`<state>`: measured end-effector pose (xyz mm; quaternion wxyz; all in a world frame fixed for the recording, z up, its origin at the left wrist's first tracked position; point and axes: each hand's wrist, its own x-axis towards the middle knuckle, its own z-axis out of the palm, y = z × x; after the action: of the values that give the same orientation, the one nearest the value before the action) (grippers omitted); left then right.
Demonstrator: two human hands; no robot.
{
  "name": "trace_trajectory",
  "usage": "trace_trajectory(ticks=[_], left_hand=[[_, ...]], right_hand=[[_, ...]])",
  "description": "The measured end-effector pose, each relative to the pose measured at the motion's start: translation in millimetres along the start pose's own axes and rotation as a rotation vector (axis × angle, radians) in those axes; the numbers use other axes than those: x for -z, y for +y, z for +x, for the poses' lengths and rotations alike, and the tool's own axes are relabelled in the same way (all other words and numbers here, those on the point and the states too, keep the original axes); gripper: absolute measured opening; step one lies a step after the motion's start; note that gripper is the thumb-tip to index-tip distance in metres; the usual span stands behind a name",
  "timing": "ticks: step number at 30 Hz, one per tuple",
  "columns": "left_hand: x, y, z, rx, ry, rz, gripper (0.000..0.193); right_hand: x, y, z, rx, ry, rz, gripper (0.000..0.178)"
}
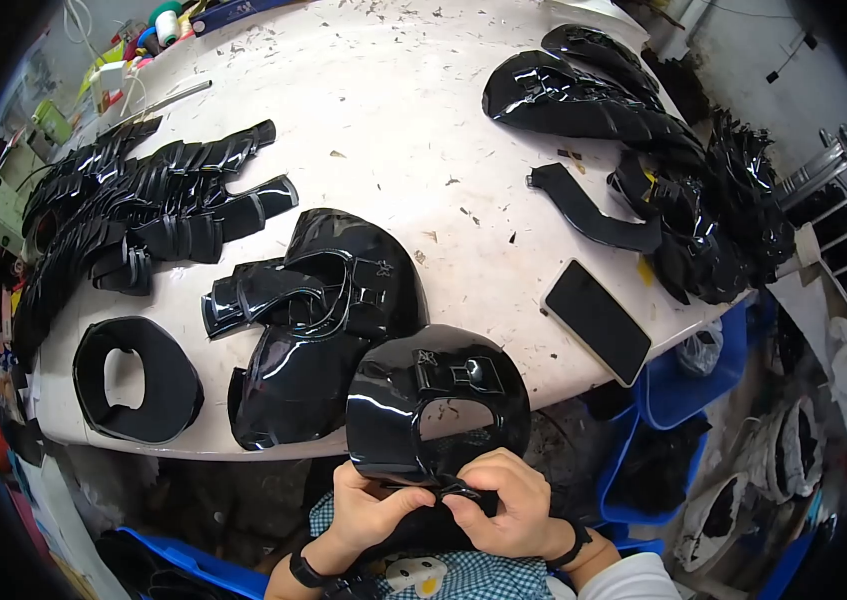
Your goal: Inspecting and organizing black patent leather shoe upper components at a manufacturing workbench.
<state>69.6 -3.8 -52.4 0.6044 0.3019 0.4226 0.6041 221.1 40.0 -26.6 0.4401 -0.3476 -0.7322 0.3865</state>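
A glossy black patent shoe upper (380, 408) with a rounded front, a strap across it and an oval opening hangs over the table's front edge. Its near edge is pinched by my left hand (369, 512), thumb pressed against the fingers. On the other side of the same edge, my right hand (512, 500) grips it between thumb and fingers, close to the left thumb. The fingers partly hide the edge. Just beyond lie more black uppers (309, 375), overlapping each other, one touching the piece in my hands.
A black ring-shaped piece (184, 375) stands at the left, below rows of stacked black strips (184, 205). A phone (599, 320) lies at the right edge of the table (384, 110). Piles of glossy black pieces (584, 95) sit far right. Blue bins (689, 380) stand below.
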Motion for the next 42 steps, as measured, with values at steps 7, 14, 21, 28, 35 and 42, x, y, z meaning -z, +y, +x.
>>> trace_trajectory(ticks=[7, 14, 21, 28, 35, 42], left_hand=[[-1.4, 3.4, 2.6, -0.025, 0.017, 0.114, 0.017], [-7.4, 9.3, 1.5, 0.018, -0.071, 0.194, 0.019], [-4.6, 37.8, -9.6, -0.367, -0.168, 0.859, 0.027], [8.9, 102.9, -61.2, -0.203, -0.369, 0.905, 0.025], [61.0, 132.5, -95.6, -0.039, -1.094, 0.954, 0.033], [37.3, 81.7, -34.8, 0.216, -0.304, 0.549, 0.029]], right_hand=[[14.1, 1.6, 6.4, -0.098, -0.17, -0.118, 0.022], [12.5, -3.8, 9.0, -0.141, -0.15, 0.035, 0.016], [21.1, -15.7, -4.4, -0.024, -0.109, -0.049, 0.02], [15.1, -16.0, -2.6, 0.159, -0.516, 0.127, 0.022], [-0.3, -3.8, 0.0, 0.306, -0.681, 0.036, 0.021], [-29.5, -23.6, -16.8, 0.572, -0.789, 0.067, 0.015]])
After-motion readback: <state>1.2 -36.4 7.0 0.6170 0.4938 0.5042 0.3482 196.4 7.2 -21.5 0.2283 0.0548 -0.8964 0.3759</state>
